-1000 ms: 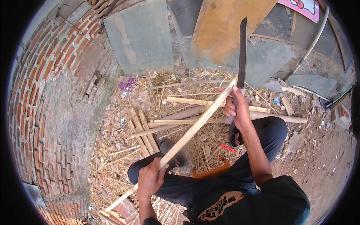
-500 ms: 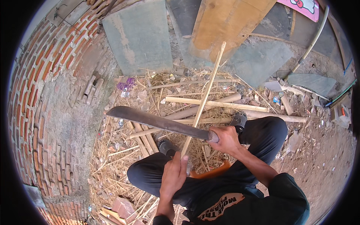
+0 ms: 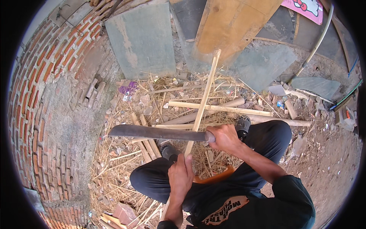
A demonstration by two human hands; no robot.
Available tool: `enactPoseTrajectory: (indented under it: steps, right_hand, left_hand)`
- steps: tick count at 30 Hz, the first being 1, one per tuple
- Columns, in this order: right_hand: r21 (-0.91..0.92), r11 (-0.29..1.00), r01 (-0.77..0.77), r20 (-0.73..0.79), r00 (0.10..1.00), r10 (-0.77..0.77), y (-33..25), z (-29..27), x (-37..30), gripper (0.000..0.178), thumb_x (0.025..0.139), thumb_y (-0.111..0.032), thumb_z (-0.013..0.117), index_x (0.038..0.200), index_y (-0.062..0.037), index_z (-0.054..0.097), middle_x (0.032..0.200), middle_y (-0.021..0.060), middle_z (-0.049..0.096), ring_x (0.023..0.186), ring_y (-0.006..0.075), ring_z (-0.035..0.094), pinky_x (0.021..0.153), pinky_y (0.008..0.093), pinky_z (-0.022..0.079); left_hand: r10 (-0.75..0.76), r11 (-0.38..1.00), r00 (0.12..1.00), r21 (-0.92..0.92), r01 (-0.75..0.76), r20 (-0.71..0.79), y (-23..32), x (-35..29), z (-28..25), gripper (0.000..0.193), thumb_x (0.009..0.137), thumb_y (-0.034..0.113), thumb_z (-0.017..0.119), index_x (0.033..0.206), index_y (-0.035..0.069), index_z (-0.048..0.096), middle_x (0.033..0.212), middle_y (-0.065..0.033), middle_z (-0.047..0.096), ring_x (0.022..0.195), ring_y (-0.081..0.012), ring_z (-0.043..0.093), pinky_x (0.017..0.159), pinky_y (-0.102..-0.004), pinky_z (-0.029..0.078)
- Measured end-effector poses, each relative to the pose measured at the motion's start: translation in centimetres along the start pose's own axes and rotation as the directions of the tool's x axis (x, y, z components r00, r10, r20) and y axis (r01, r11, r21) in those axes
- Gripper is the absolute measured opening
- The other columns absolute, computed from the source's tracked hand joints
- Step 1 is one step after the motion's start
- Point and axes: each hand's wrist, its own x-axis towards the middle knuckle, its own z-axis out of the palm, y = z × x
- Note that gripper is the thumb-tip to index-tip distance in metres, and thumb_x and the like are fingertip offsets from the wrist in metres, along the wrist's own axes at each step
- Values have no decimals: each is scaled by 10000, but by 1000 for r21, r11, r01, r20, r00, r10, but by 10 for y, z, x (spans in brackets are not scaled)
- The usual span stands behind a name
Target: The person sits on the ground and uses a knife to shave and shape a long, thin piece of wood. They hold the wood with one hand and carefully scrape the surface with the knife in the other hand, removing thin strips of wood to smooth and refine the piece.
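My right hand (image 3: pixel 225 137) is closed around the handle of a machete (image 3: pixel 156 133), whose long dark blade points left. The blade lies across a pale strip of split wood or bamboo (image 3: pixel 206 93), on the stretch just above my left hand. That lower stretch is gripped in my left hand (image 3: pixel 180 174), its thumb along the strip. The strip slants up and away from me, and part of it shows again below my left wrist. Whether the edge bites into it I cannot tell.
Cut strips (image 3: pixel 225 108) and a round pole (image 3: pixel 282 119) lie on shavings and rubble beyond my feet. Part of an orange seat (image 3: pixel 214 176) shows between my legs. A brick wall (image 3: pixel 42 114) rises at left; grey panels (image 3: pixel 141 42) and a brown board (image 3: pixel 232 26) lean at the back.
The machete has swung to a more level angle, its handle end moving up and slightly left with my right hand. The strip's far end has shifted left and nearer; my left hand moved slightly right.
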Motion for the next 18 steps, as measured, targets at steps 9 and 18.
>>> enactPoseTrajectory:
  steps: [9,18]
  right_hand:
    - [27,1000,-4,-106,994,7,17,6,26,232,749,-203,744,942,-75,746,753,184,722,694,388,714,682,490,589]
    - [30,957,-288,-194,938,289,105,-8,66,232,770,-225,741,943,-70,755,746,208,717,730,413,718,717,500,588]
  left_hand:
    - [-55,994,998,-92,53,-19,-8,-3,9,334,1116,247,504,898,1,562,625,-239,562,604,-472,592,572,-538,413]
    - [-106,986,992,-121,114,67,-26,-48,-12,317,1103,271,527,934,6,569,657,-264,614,662,-503,634,611,-576,461]
